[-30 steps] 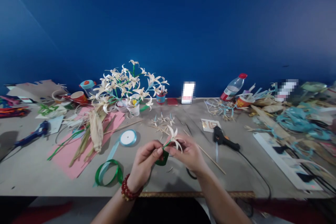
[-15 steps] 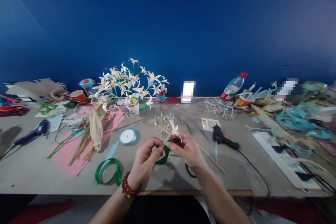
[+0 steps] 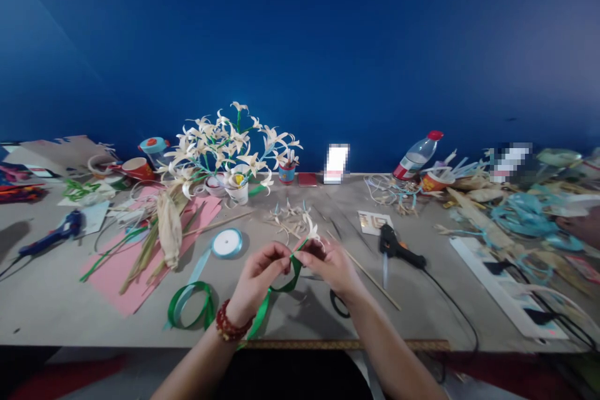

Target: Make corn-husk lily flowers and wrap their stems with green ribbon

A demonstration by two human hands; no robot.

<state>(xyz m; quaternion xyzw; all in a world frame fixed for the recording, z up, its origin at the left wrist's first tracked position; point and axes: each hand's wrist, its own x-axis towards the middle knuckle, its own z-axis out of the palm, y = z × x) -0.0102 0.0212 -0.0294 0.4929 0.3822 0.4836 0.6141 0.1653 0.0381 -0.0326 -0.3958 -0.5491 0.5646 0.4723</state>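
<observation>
Above the middle of the table my left hand (image 3: 263, 275) and my right hand (image 3: 330, 265) meet fingertip to fingertip. Between them is a small white artificial flower (image 3: 311, 229) on a thin stem. A green ribbon (image 3: 294, 276) runs from the pinch at the stem and loops down below my hands toward the table's front edge. My left thumb and forefinger are closed on the ribbon by the stem. My right fingers are closed round the flower just under its petals; part of the stem is hidden behind them.
A vase of white flowers (image 3: 237, 190) stands at the back left. Left of my hands lie a blue ribbon spool (image 3: 227, 243) and a coil of green ribbon (image 3: 209, 309). A black glue gun (image 3: 402, 246), a thin stick (image 3: 375, 279) and a power strip (image 3: 487, 287) lie to the right.
The green ribbon's tail now shows in a longer loop under my left wrist. Both hands stay together at the stem, with only slight movement.
</observation>
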